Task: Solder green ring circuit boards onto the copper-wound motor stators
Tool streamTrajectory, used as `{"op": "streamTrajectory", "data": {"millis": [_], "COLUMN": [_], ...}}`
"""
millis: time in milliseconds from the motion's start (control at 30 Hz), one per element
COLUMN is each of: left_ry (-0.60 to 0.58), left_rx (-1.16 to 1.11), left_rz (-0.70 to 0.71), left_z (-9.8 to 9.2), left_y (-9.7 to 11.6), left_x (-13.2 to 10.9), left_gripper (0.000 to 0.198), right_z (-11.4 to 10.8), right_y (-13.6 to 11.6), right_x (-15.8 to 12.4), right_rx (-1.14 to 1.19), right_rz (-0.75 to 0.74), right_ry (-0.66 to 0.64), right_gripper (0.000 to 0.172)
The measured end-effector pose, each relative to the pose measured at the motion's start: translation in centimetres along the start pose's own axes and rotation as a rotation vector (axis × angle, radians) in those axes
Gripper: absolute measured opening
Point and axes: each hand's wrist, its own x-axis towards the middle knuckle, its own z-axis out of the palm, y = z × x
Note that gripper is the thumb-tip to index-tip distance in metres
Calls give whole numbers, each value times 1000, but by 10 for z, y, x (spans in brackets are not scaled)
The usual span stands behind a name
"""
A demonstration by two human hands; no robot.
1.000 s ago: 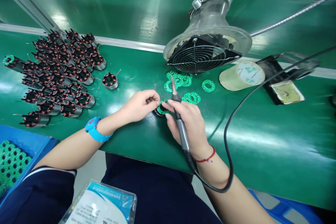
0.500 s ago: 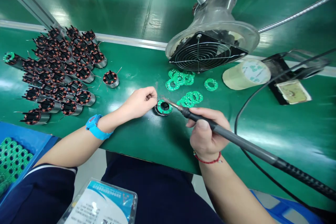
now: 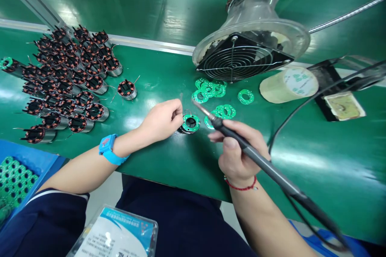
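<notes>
My right hand (image 3: 243,154) is wrapped round a soldering iron (image 3: 262,160), whose metal tip points up and left, apart from the board below. Just left of the tip, my left hand (image 3: 164,119) is closed in a pinch; what its fingers hold, if anything, is too small to make out. Against those fingertips stands a motor stator topped by a green ring-shaped circuit board (image 3: 195,125). Thin wire ends rise at the board's far edge. Several loose ring boards (image 3: 224,111) overlap behind the iron, and another pile of them (image 3: 208,88) lies farther back.
Many copper-wound stators (image 3: 72,86) crowd the table's left side, one stator (image 3: 127,89) apart. A fume extractor with a fan grille (image 3: 232,62) hangs at the back. Right of it are a pale roll (image 3: 286,84) and a sponge holder (image 3: 345,106). A blue bin (image 3: 45,164) holds boards.
The soldering iron's tip has lifted away from the board, up and slightly back. My left hand stays pinched beside the stator. The view has shifted a little.
</notes>
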Motion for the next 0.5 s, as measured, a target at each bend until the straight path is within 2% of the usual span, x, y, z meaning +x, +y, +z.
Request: {"op": "streamTrajectory", "data": {"millis": [100,233,300,400,500], "left_ry": [17,37,39,3,-88], "left_rx": [84,143,139,79,-23], "left_rz": [22,39,29,-30,-57], "left_z": [1,3,3,2,-3], "left_y": [2,4,5,4,-3], "left_x": [-1,-1,0,0,-2], "left_gripper": [14,15,16,14,5], "right_z": [8,16,19,21,17], "right_y": [-5,-7,-6,-3,0], "right_x": [7,17,18,19,19], "right_rx": [-43,-269,-308,-314,-348], "right_rz": [-25,-102,-121,-124,-138], "right_ry": [-79,-389,-470,-473,-406], "right_gripper": [42,49,54,58,58]}}
